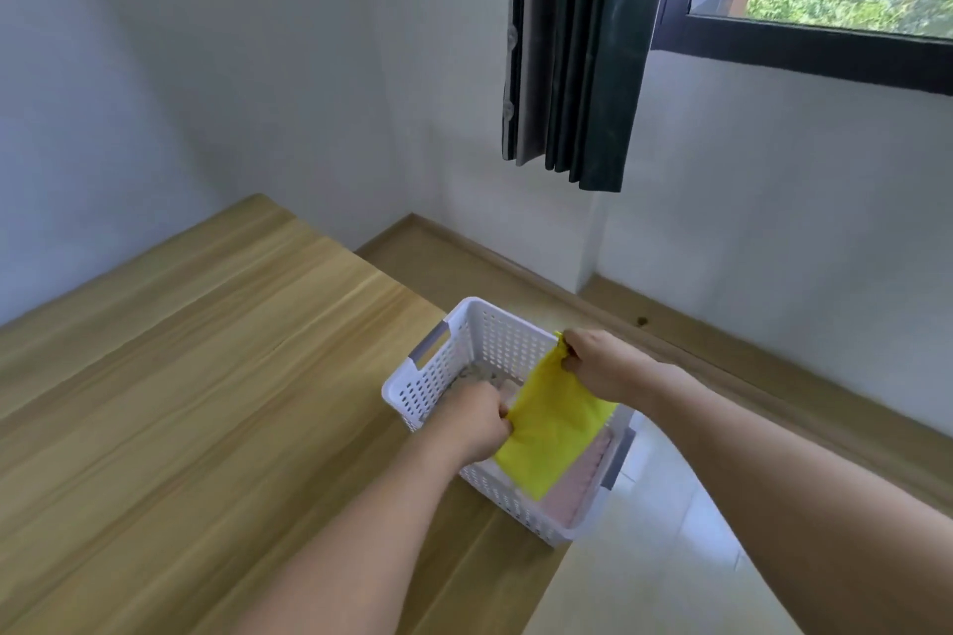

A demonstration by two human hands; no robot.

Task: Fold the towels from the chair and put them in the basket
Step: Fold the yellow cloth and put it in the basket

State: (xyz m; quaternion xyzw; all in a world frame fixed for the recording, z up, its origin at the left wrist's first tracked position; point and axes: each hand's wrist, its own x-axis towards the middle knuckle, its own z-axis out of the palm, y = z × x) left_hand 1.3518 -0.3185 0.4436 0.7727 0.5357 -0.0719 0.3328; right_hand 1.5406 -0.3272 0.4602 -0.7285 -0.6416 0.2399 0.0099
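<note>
- While a folded yellow towel [554, 433] is held taut over the white basket [443, 371], its long axis is seen running from near-left to far-right, tilted, with the far-right corner higher.
- The near-left edge is pinched by the left hand [477, 420], fingers curled on the cloth, just inside the basket's opening.
- The far-right corner is pinched by the right hand [601, 366], above the basket's far-right rim; each grip is closed on the towel, none wide.
- The towel hangs directly above the basket's inside, so a straight lowering is judged to be what the coming move calls for; the left hand is nearer the basket floor.
- Under the towel a pink towel [572, 490] is seen lying in the basket; a further pale cloth beneath the left hand cannot be told for certain.
- Count: one yellow towel, one pink towel, one basket, two hands.
- The basket is set at the right corner of the wooden tabletop [206, 402], partly overhanging the edge.
- No chair is in view.
</note>
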